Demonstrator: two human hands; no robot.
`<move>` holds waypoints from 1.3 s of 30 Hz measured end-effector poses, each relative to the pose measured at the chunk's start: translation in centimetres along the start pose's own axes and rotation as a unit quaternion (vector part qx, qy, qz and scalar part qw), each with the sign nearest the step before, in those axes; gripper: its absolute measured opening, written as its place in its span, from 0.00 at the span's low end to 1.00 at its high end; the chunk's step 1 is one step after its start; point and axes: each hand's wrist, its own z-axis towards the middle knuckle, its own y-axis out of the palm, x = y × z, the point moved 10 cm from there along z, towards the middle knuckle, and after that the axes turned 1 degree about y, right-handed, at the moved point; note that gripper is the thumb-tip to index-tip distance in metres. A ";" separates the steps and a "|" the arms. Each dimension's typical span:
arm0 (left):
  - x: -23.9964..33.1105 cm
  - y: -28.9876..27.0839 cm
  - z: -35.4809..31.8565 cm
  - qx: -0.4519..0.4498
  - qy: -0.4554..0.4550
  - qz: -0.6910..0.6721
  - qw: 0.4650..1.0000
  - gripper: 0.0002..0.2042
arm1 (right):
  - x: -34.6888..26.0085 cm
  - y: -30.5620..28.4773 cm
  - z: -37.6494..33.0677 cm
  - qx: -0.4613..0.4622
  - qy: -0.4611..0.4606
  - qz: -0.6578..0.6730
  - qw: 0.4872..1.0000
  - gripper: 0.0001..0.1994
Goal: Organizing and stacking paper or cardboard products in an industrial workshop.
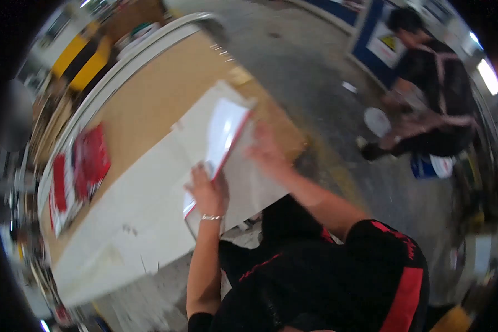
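My left hand (207, 191) grips the lower edge of a white sheet with a red border (222, 135), held tilted up over the table. My right hand (266, 150) is blurred, its fingers spread, resting on or just above the large white sheets (149, 188) that cover the table to the right of the held sheet. A thin bracelet circles my left wrist. Whether the right hand touches the paper I cannot tell.
The table is a brown board (149, 99) with a pale rim. Red and white packets (80, 171) lie at its left end. A person in dark clothes (431, 99) crouches on the grey floor at the right, next to a white disc (377, 122).
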 end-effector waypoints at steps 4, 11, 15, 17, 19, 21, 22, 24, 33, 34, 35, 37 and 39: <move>5.4 1.6 -1.9 -0.017 0.109 0.006 0.994 0.26 | 1.9 5.7 -5.4 -0.102 0.050 -0.037 0.993 0.18; -1.1 2.1 -3.4 -0.059 0.026 0.027 0.998 0.29 | -1.8 5.4 -3.6 -0.038 -0.094 -0.243 0.965 0.19; -1.3 1.8 -2.9 -0.140 0.019 0.134 0.981 0.27 | -3.4 11.6 -5.9 -0.171 -0.330 -0.407 0.834 0.26; -3.3 3.6 -3.7 -0.271 -0.097 0.043 0.957 0.26 | -2.0 12.5 -6.5 -0.226 -0.356 -0.421 0.803 0.25; -3.6 3.3 -3.5 -0.175 -0.021 0.036 0.984 0.27 | -0.2 13.0 -6.1 -0.291 -0.276 -0.341 0.850 0.18; -2.9 2.2 -3.4 -0.106 0.036 0.000 0.994 0.33 | 0.1 12.2 -4.0 -0.246 -0.289 -0.321 0.868 0.17; -2.1 1.2 -3.8 -0.109 0.036 -0.002 0.993 0.33 | -1.2 11.1 -2.7 -0.201 -0.302 -0.295 0.884 0.16; 1.5 -3.1 -5.6 -0.040 0.142 0.061 0.987 0.40 | -2.4 9.5 -0.3 -0.178 -0.239 -0.215 0.930 0.17; -11.2 -8.3 -9.4 -0.057 0.032 0.030 0.997 0.25 | -4.7 3.9 1.4 -0.224 -0.232 -0.256 0.911 0.25; -11.5 -8.5 -9.2 -0.084 0.025 -0.022 0.996 0.22 | -4.3 3.1 1.1 -0.226 -0.233 -0.262 0.909 0.25; -11.5 -8.1 -9.0 -0.112 0.018 -0.075 0.991 0.19 | -3.3 2.7 0.6 -0.244 -0.244 -0.357 0.868 0.23; -10.8 -8.3 -8.8 -0.111 0.066 -0.090 0.988 0.19 | -0.9 3.0 -0.5 -0.278 -0.283 -0.501 0.769 0.20; -9.6 -8.7 -8.8 -0.098 0.122 -0.118 0.981 0.19 | 1.0 2.6 -0.4 -0.288 -0.264 -0.504 0.770 0.22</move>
